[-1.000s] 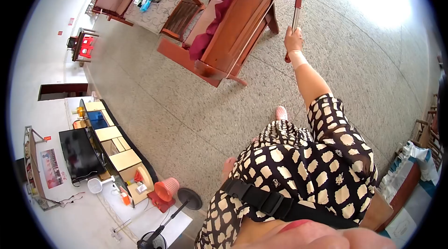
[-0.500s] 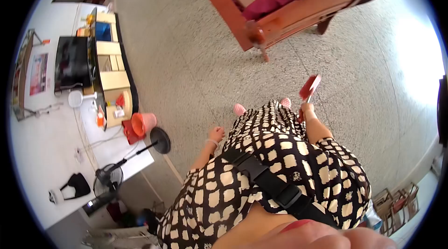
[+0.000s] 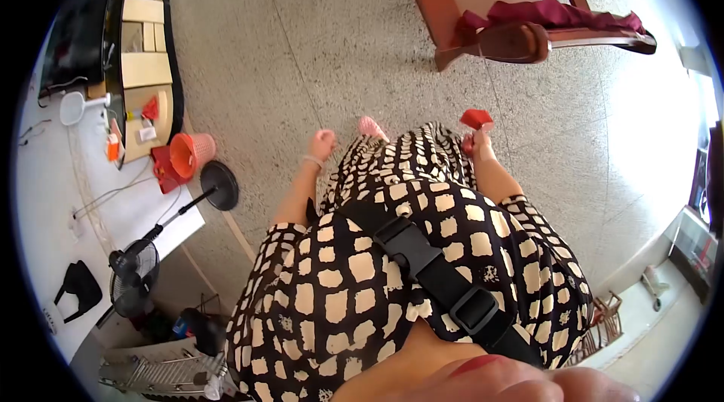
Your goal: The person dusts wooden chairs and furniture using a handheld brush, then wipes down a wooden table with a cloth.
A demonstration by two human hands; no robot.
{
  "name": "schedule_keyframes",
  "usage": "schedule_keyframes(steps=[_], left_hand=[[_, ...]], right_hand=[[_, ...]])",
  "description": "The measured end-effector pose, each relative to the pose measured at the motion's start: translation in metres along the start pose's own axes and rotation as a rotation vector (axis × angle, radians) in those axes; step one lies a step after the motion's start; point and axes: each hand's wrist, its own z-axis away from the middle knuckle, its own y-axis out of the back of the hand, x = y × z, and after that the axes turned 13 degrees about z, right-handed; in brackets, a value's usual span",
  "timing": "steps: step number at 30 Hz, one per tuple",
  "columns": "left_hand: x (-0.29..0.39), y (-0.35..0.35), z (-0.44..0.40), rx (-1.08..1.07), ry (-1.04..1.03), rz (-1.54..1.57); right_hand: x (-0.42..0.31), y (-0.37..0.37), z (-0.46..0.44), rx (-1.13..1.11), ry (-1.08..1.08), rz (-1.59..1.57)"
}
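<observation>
My right hand (image 3: 483, 147) hangs low in front of the patterned dress (image 3: 422, 168), closed around the handle of a small red hand brush (image 3: 475, 117). The brush head points away from me, and part of the handle is hidden by my fingers. My left hand (image 3: 323, 144) hangs at my other side with its fingers curled in and nothing visible in them. A pink shoe (image 3: 369, 127) shows on the floor between my hands.
Ahead to the right stands a wooden chair (image 3: 445, 2) with maroon cloth (image 3: 558, 16) on it. Along the left wall are a cabinet (image 3: 147, 70), an orange basket (image 3: 194, 154) and a standing fan (image 3: 136, 270). Speckled floor (image 3: 317, 40) stretches ahead.
The view has shifted: the chair sits farther right and the cabinet farther left. My left hand has swung forward, and the brush has turned in my right hand.
</observation>
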Motion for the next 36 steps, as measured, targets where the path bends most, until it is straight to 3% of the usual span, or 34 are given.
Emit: schedule_keyframes(steps=[4, 7, 8, 13, 14, 16, 18, 21, 22, 24, 27, 30, 33, 35, 36], left_hand=[[0.003, 0.060, -0.005, 0.003, 0.088, 0.136], [0.002, 0.087, 0.012, 0.173, 0.190, 0.150], [-0.010, 0.095, 0.014, 0.207, 0.254, 0.165], [-0.081, 0.101, 0.032, 0.346, 0.485, 0.344], [-0.087, 0.100, 0.038, 0.313, 0.442, 0.226], [-0.094, 0.096, 0.048, 0.242, 0.357, 0.002], [-0.068, 0.092, 0.059, 0.222, 0.323, 0.048], [-0.053, 0.094, 0.051, 0.279, 0.301, 0.016], [-0.040, 0.096, 0.046, 0.266, 0.380, 0.055], [0.028, 0.087, 0.036, 0.323, 0.511, 0.196], [0.050, 0.087, 0.001, 0.318, 0.478, 0.426], [0.117, 0.072, -0.033, 0.323, 0.393, 0.505], [0.166, 0.060, -0.058, 0.239, 0.328, 0.500], [0.171, 0.057, -0.068, 0.178, 0.329, 0.483], [0.173, 0.056, -0.074, 0.146, 0.323, 0.475]], right_hand=[[0.009, -0.071, -0.004, 0.028, -0.045, -0.132], [0.012, -0.110, 0.002, -0.007, -0.014, -0.010], [0.011, -0.121, 0.008, -0.107, -0.029, 0.026], [0.006, -0.179, -0.020, 0.006, 0.022, -0.002], [0.003, -0.202, -0.005, 0.058, 0.024, 0.124], [-0.007, -0.212, -0.063, -0.098, -0.064, -0.017], [-0.012, -0.272, -0.032, 0.150, 0.052, -0.228], [-0.025, -0.304, -0.074, 0.163, 0.215, -0.251], [-0.032, -0.317, -0.086, 0.187, 0.245, -0.274], [-0.055, -0.342, -0.128, 0.164, 0.195, -0.269], [-0.085, -0.357, -0.185, 0.160, 0.129, -0.284], [-0.124, -0.449, -0.106, 0.259, 0.062, -0.316], [-0.155, -0.499, -0.130, 0.280, 0.189, -0.254], [-0.168, -0.525, -0.134, 0.115, 0.286, 0.439], [-0.170, -0.547, -0.116, 0.042, 0.291, 0.366]])
